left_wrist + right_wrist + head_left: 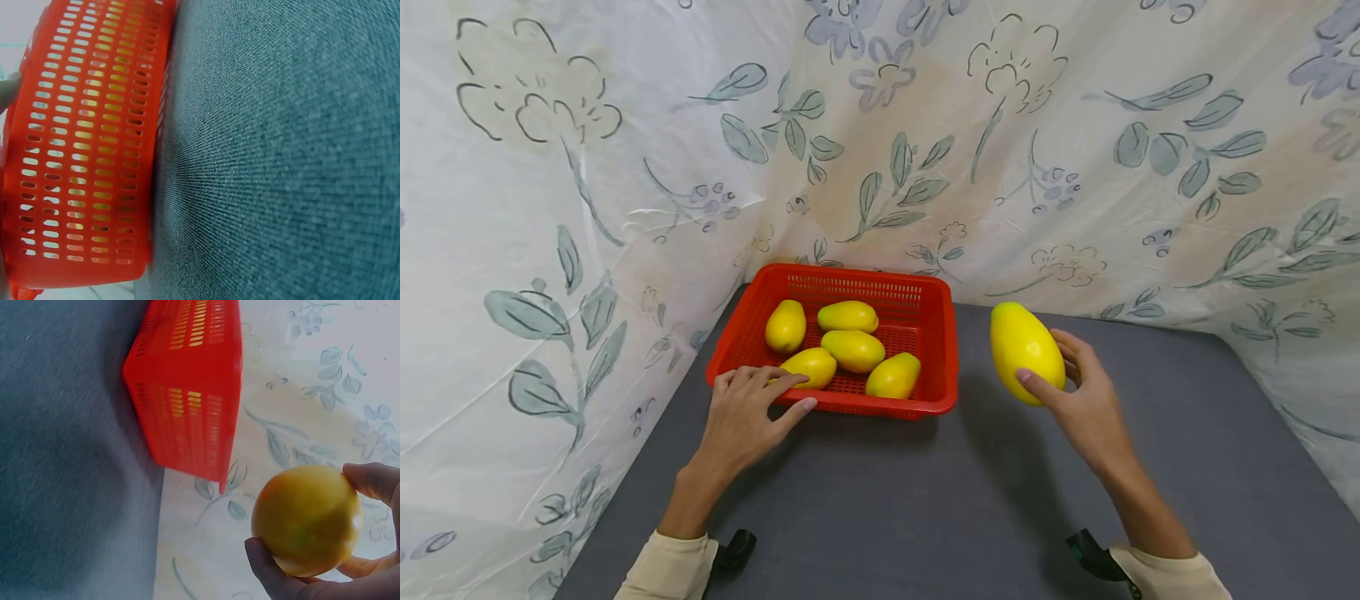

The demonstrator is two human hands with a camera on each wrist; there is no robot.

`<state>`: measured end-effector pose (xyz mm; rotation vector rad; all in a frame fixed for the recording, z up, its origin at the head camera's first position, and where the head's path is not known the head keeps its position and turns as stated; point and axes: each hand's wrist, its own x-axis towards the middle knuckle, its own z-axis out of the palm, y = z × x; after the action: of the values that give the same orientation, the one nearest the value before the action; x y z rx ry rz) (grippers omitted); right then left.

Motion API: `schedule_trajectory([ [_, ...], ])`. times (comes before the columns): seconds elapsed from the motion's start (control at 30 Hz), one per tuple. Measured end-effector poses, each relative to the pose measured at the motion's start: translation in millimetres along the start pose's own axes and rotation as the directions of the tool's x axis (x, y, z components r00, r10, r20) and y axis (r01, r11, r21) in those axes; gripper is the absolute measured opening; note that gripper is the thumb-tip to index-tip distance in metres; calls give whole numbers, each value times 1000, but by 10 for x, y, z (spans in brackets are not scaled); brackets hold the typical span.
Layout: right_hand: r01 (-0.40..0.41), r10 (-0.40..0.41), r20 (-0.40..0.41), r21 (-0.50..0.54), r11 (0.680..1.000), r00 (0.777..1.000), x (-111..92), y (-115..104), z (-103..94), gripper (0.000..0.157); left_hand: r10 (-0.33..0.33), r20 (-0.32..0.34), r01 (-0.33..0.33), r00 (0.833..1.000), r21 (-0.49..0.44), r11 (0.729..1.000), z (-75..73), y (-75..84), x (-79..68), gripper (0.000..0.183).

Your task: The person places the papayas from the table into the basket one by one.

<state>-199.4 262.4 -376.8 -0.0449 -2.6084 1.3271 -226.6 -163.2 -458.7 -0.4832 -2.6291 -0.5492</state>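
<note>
My right hand [1086,400] holds a yellow mango [1026,350] above the table, to the right of the red plastic basket [946,350]. The right wrist view shows the thumb and fingers round this mango [306,522], off the table. My left hand [748,417] rests at the basket's front left corner, its fingers over the rim and its thumb by the front edge. Just beyond the fingers lies another mango [812,367] inside the basket; whether they touch is unclear. Several more mangoes [853,351] lie on the basket floor. In the left wrist view, the slotted basket wall [87,137] hides most of them.
A dark grey cloth-covered table [910,508] carries the basket near its back edge. Flower-patterned curtain [880,150] hangs close behind the table and along its left side. It also runs down the right side.
</note>
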Motion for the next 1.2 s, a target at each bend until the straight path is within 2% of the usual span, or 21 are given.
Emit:
schedule_trajectory([
  [0.47,22,-23,30,50,999,999,-79,-189,155,85,8,3,-8,1000,-1,1000,-22,-17,-32,46],
  [1.2,14,-25,91,114,993,996,-150,-324,440,84,13,7,-13,1000,-11,1000,-49,-19,-62,48],
])
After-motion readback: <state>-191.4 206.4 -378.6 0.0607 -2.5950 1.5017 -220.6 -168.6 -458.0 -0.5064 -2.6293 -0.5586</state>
